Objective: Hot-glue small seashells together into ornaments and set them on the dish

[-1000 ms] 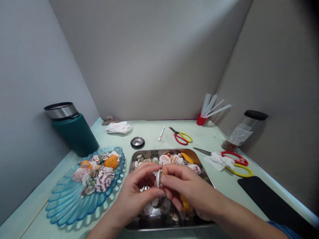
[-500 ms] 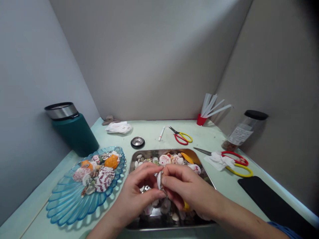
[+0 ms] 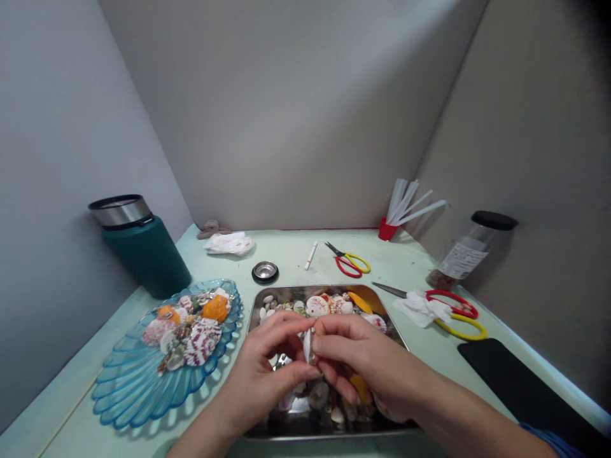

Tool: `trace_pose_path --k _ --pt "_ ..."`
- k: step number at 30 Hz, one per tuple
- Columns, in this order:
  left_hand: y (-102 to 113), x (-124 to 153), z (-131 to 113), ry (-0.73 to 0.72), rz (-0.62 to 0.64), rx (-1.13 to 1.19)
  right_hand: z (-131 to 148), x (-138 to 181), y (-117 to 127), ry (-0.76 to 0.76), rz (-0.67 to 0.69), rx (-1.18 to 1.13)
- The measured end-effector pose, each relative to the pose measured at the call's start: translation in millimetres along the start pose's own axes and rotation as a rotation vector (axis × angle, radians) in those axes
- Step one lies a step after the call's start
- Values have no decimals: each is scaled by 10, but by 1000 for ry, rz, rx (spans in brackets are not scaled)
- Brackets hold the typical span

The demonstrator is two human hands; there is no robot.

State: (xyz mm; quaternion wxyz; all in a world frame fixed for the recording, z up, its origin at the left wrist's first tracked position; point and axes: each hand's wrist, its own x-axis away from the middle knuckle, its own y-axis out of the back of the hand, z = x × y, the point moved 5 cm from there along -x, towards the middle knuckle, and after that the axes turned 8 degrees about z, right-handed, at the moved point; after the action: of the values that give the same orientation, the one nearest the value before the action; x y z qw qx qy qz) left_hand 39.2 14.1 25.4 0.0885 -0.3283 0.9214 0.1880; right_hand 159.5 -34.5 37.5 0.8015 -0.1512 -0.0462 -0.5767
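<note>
A pale seashell (image 3: 308,345), turned nearly edge-on, is held between both hands over the metal tray (image 3: 252,327). My left hand (image 3: 267,362) pinches its rim, forefinger at the top and thumb at the bottom. From the other side my right hand (image 3: 356,353) grips it with thumb and fingers, covering part of it. Beneath the hands, the tray holds many loose shells: a red-speckled white scallop shell (image 3: 317,306), a long orange shell (image 3: 359,302) and small white ones among them. My hands hide the tray's middle.
At left, a blue shell-shaped dish (image 3: 128,388) bears several shells beside a teal bottle (image 3: 146,254). Behind the tray lie a round lid (image 3: 265,272), a marker (image 3: 311,256) and scissors (image 3: 351,262). Larger scissors (image 3: 461,315), a jar (image 3: 470,251) and a black phone (image 3: 506,375) are at right.
Both hands stay on the shell over the tray, with only a slight shift of the right hand's fingers. The whole view has moved a little.
</note>
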Motion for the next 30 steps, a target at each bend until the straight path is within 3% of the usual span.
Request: trace_pose_path --k 14,26,30 --pt "-20 1 47 19 -15 89 -11 -1 48 13 5 112" --pt "-20 -16 22 -2 -65 103 -8 7 154 94 -112 423" --pt "-18 -43 7 -1 -89 74 61 27 166 125 -126 430"
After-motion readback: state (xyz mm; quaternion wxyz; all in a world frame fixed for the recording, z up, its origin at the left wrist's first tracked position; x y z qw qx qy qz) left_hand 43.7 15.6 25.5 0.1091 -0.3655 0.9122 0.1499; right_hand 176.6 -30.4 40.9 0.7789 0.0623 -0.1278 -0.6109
